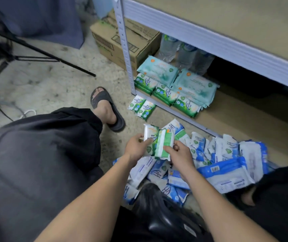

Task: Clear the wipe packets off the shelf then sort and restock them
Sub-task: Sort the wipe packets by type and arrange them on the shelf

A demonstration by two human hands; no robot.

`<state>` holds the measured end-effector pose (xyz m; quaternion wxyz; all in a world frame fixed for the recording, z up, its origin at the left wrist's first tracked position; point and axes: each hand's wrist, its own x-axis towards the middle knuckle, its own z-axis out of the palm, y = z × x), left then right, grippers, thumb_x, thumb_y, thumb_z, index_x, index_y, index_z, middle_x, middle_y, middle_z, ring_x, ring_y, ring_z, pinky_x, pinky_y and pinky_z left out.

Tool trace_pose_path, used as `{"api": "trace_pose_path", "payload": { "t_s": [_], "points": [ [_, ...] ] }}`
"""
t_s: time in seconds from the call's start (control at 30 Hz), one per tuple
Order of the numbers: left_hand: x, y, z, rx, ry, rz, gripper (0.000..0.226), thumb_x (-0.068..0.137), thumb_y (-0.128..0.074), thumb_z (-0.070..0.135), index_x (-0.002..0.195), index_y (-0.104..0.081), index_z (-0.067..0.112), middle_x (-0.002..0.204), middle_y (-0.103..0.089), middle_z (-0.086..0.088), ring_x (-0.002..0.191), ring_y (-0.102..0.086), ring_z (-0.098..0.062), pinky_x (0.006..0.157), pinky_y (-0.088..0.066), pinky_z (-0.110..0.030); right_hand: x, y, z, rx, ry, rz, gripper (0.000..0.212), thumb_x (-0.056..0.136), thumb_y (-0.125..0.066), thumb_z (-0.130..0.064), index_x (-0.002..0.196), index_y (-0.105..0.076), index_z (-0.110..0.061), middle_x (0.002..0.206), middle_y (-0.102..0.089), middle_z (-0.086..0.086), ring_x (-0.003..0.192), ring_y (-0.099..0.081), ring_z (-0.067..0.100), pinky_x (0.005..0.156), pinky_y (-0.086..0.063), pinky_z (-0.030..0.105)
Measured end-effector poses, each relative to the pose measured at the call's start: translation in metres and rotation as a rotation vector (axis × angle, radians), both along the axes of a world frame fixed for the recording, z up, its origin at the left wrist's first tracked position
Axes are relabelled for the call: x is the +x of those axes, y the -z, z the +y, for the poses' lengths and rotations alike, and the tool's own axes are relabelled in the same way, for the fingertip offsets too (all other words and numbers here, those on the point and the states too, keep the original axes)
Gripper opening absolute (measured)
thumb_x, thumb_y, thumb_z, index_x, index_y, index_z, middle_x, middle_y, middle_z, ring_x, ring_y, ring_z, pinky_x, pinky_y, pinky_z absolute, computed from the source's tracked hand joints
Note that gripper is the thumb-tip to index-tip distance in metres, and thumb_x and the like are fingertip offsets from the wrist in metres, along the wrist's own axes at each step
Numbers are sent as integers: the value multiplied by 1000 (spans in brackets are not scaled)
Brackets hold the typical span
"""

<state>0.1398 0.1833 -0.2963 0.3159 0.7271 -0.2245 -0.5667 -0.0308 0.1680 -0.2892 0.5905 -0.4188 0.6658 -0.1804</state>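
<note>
Left hand (136, 147) grips a green packet (150, 137). Right hand (180, 154) pinches a second packet (165, 144) touching it. Both stand upright above the blue pile (227, 168) on the floor. The green stack (166, 93) on the shelf (244, 116) lies straight ahead (right hand slightly nearer).

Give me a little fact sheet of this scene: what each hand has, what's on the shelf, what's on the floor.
left hand: grips a green pine packet
right hand: fingers pinch a second green packet, held against the first
bottom shelf: stacked green packets at the front edge, teal packets behind, water bottles at the back
floor by the post: two green packets side by side
floor in front: loose pile of blue packets
beside the shelf: cardboard box
</note>
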Motion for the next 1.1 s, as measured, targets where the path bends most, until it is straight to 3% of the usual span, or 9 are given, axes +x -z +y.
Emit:
{"api": "trace_pose_path", "payload": {
  "t_s": [0.13, 0.23, 0.33, 0.53, 0.63, 0.73, 0.83, 0.97, 1.1],
  "points": [
    [-17, -36, -6, -124, 2, 48, 10, 87, -76, 29, 95, -73, 24, 91, -76, -7, 84, -74, -33, 82, -59, -56, -17, -33, -9, -125, 33, -88, 26, 96, -61, -19, 118, -64, -33, 107, -68, -7, 80, -70, 10, 58, -55, 22],
    [-32, -60, -6, -176, 32, 112, 14, 89, -75, 26, 101, -75, 19, 97, -75, -13, 91, -72, -40, 85, -57, -61, -30, -50, -7, -114, 56, -216, 45, 99, -57, -23, 141, -54, -40, 120, -63, -15, 94, -69, 12, 73, -63, 38],
    [-46, -73, -5, -223, 98, 133, 27, 84, -76, 41, 103, -76, 22, 104, -70, -25, 86, -67, -37, 83, -51, -66, -43, -58, -4, -87, 96, -322, 48, 101, -53, -20, 140, -51, -48, 115, -69, -17, 102, -69, 25, 82, -61, 49],
    [-60, -69, -12, -206, 143, 182, 76, 59, -84, 67, 107, -70, 9, 96, -61, -12, 84, -49, -29, 73, -40, -47, -69, -60, 1, -29, 235, -521, 37, 105, -48, -20, 132, -63, -39, 121, -72, -4, 102, -64, 27, 72, -51, 37],
    [-74, -88, -12, -215, 172, 206, 58, 78, -81, 48, 114, -67, 5, 103, -70, -24, 83, -59, -35, 75, -48, -50, -81, -60, 2, -65, 205, -507, 39, 103, -54, -20, 133, -61, -43, 124, -71, -7, 108, -66, 19, 75, -54, 36],
    [-86, -90, -14, -191, 206, 264, 27, 96, -66, 21, 117, -68, 4, 107, -75, -17, 90, -73, -31, 75, -61, -39, -91, -55, 6, -74, 212, -457, 41, 98, -64, -30, 133, -58, -51, 125, -70, -7, 113, -67, 18, 84, -59, 44],
    [-95, -89, -15, -170, 246, 288, 24, 98, -64, 20, 119, -70, 10, 112, -74, -12, 101, -72, -33, 85, -61, -44, -100, -52, 9, -92, 270, -439, 62, 79, -82, -46, 133, -54, -57, 131, -66, -1, 118, -65, 21, 91, -57, 47],
    [-100, -80, -13, -151, 292, 310, 32, 95, -65, 7, 125, -68, 17, 118, -73, -8, 106, -71, -31, 91, -58, -48, -110, -49, 11, -137, 313, -429, 68, 85, -80, -22, 133, -50, -58, 121, -72, -5, 113, -68, 18, 102, -51, 51],
    [-100, -73, -10, -134, 254, 304, 36, 91, -67, -1, 125, -66, 12, 115, -73, -12, 99, -73, -29, 82, -60, -43, -111, -50, 10, -121, 325, -408, 78, 85, -79, -15, 149, -41, -39, 115, -74, -2, 106, -71, 16, 100, -53, 49]
  ]
}}
